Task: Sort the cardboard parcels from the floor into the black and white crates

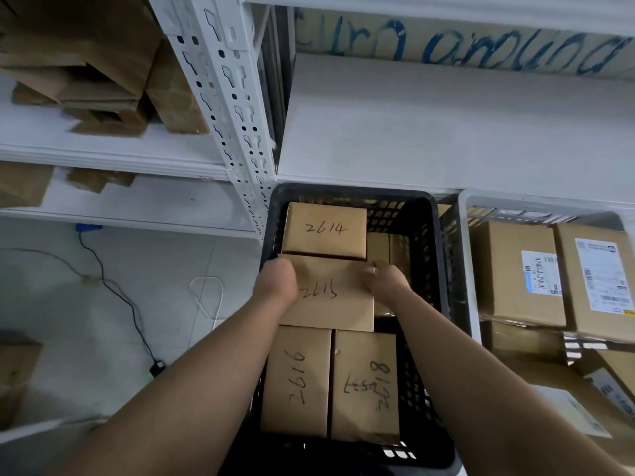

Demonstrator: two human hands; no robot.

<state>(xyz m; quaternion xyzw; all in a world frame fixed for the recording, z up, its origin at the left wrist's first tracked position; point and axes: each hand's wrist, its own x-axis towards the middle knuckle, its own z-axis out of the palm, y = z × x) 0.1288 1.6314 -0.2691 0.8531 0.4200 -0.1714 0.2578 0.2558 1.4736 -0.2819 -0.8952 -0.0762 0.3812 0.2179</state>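
A black crate [429,255] stands on the floor below me with several cardboard parcels inside. Both hands hold the middle parcel, marked 2615 [331,305], over the crate. My left hand [276,281] grips its left far corner and my right hand [386,278] grips its right far corner, fingers curled over the far edge. Behind it lies parcel 2614 [324,231]. In front lie parcel 2616 [297,379] and a parcel marked 2618 [366,386], side by side. A white crate [469,266] to the right holds labelled cardboard parcels [519,273].
White metal shelving [446,125] rises behind the crates, with an upright post [237,108] at the middle. Loose cardboard boxes [96,63] sit on the left shelves. A black cable with a plug [156,367] runs across the pale floor at left. A cardboard box [13,372] stands at the far left.
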